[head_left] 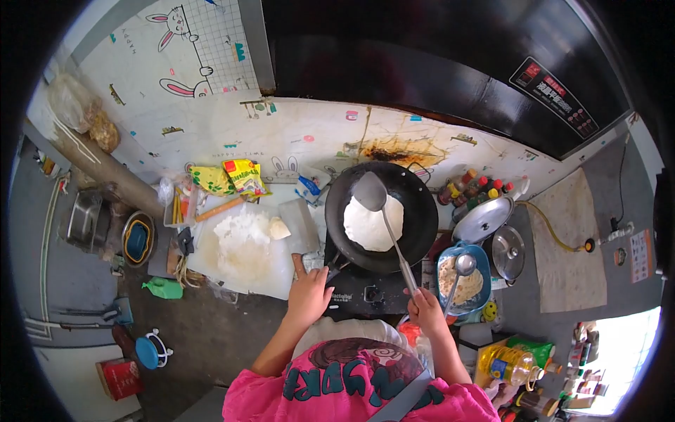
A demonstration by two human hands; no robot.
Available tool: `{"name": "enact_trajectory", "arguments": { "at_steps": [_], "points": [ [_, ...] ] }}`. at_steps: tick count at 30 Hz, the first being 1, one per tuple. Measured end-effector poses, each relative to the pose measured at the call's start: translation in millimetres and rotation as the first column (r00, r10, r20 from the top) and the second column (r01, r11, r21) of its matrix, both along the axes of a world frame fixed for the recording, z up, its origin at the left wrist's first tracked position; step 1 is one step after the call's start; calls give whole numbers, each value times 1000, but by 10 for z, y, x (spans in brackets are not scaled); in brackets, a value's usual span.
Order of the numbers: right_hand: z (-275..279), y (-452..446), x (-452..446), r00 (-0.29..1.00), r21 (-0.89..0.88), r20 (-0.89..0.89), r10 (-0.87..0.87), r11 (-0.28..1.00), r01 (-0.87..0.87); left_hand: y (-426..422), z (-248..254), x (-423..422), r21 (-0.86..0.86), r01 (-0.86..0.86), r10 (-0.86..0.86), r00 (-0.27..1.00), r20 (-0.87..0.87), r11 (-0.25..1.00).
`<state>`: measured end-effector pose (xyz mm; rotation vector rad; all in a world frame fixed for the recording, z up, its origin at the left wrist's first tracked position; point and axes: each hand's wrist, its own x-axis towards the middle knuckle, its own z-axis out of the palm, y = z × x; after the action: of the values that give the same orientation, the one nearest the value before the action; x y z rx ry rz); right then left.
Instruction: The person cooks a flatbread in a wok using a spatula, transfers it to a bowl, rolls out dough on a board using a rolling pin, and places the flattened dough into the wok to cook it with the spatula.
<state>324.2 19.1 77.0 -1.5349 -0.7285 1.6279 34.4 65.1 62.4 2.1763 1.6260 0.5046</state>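
Observation:
A black wok (420,232) stands on the stove (362,292), with a round, flat piece of white dough (373,228) lying in it. My right hand (425,311) is closed round the long metal handle of a spatula (370,191). The spatula's blade is over the far part of the dough and hides some of it; I cannot tell whether they touch. At the wok's near left side, my left hand (310,292) has its fingers closed round the wok handle, partly hiding it. Just beyond that hand lies a cleaver (298,224) with a wooden handle.
Left of the wok, a white board (271,271) bears flour (242,228), a dough lump (279,228) and a rolling pin (219,209). To the right are a blue bowl of filling (480,299) with a spoon (465,265), pot lids (485,219) and bottles (460,184). A range hood (394,63) hangs above.

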Motion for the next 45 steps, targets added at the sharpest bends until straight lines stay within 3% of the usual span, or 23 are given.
{"name": "enact_trajectory", "arguments": {
  "at_steps": [2,8,14,17,26,29,32,33,36,40,45],
  "points": [
    [105,-14,-61,998,-45,-68,-19,999,16,0,-39,-4,41,11,-11,1000,-2,999],
    [29,-131,-54,897,26,415,152,983,-179,-20,-69,-32,23,11,-11,1000,2,1000],
    [26,-176,-162,730,54,652,204,948,-313,-15,-58,-37,27,25,-25,1000,-2,999],
    [93,-214,-236,741,42,640,203,954,-298,-15,-77,-45,40,33,-34,999,4,999],
    [82,-352,-240,556,87,811,180,904,-419,-4,-68,-44,38,48,-49,999,6,998],
    [20,-344,-205,634,177,767,100,916,-359,-4,-78,-42,45,52,-52,999,9,998],
    [-16,-271,-179,919,59,388,65,994,-95,-3,-54,-42,30,44,-44,999,0,999],
    [65,-217,-178,996,-10,90,-10,1000,11,-5,-45,-38,19,41,-41,999,-4,999],
    [165,-84,-141,971,-87,-238,-15,996,-6,-10,-57,-30,18,37,-37,999,-7,999],
    [85,61,-176,926,-202,-371,-62,979,-15,-9,-38,-30,19,35,-35,999,-1,999],
    [-3,134,-216,931,-245,-363,-47,968,-47,-32,-94,-49,46,27,-28,999,16,999]
  ]
}}
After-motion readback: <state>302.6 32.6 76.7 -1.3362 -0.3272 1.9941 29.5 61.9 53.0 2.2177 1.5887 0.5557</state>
